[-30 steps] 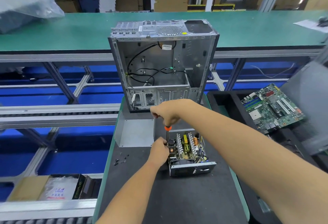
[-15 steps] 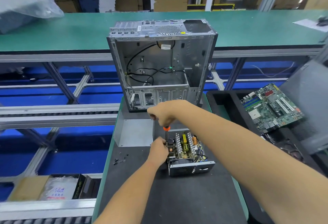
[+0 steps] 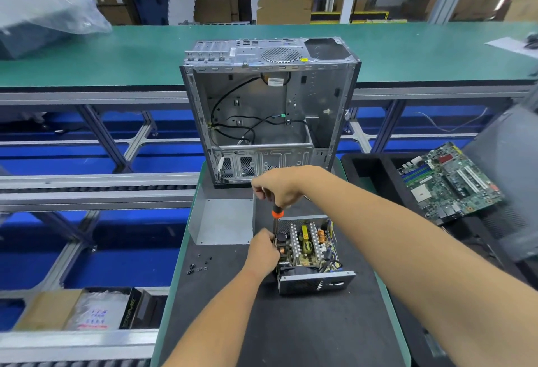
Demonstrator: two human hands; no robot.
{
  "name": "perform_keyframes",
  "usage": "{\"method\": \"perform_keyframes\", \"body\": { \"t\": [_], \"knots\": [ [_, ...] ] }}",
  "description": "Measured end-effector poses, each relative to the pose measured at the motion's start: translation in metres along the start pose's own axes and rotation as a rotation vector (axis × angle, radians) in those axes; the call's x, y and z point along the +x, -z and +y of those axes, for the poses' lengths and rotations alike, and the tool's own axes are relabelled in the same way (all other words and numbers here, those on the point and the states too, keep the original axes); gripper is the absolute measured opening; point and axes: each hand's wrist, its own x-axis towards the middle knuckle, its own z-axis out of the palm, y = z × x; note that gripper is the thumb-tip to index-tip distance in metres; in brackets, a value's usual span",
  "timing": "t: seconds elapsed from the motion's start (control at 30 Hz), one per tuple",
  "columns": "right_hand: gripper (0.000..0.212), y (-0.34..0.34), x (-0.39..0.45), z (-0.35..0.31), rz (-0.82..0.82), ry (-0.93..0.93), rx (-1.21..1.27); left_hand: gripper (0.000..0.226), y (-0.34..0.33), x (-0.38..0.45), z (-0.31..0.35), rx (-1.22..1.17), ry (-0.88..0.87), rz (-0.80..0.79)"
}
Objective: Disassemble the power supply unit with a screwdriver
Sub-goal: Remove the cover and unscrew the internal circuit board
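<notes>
Black matting covers the counter [image 3: 291,331], and the power supply unit [image 3: 308,253] sits near its middle, cover off, circuit board, heat sinks and copper coil exposed. Its perforated metal end plate faces the near edge. The right hand [image 3: 279,186] reaches over from the right side, its grip closed around the handle of a screwdriver [image 3: 276,215] with an orange collar; the shaft stands nearly upright, running down to the left wall of the unit. The left hand [image 3: 262,253] presses against that same left wall, fingers curled beside the shaft; whether they pinch it or only steady the casing, I cannot tell. Left of the unit, toward the counter's left edge, a few small dark screws [image 3: 199,264] lie loose. Beyond them a bent grey metal cover [image 3: 224,221] rests flat. At the far edge stands an emptied computer case [image 3: 270,110], open side facing the camera, black cables hanging inside. Off the right edge, a green motherboard [image 3: 448,180] lies in a black foam tray [image 3: 369,168].
</notes>
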Motion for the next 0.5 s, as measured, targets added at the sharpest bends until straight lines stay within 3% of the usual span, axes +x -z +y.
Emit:
{"method": "perform_keyframes", "body": {
  "t": [0.13,0.3,0.5],
  "knots": [
    [0.032,-0.002,0.000,-0.002,-0.036,-0.028,-0.039,0.019,0.000,0.000,0.000,0.000,0.013,-0.003],
    [0.015,-0.007,0.006,-0.007,0.030,-0.133,-0.170,0.025,0.001,0.000,0.002,-0.021,0.035,-0.014],
    [0.021,-0.007,0.005,-0.004,0.033,-0.098,-0.068,0.031,0.002,0.002,0.001,-0.004,0.046,-0.032]
  ]
}}
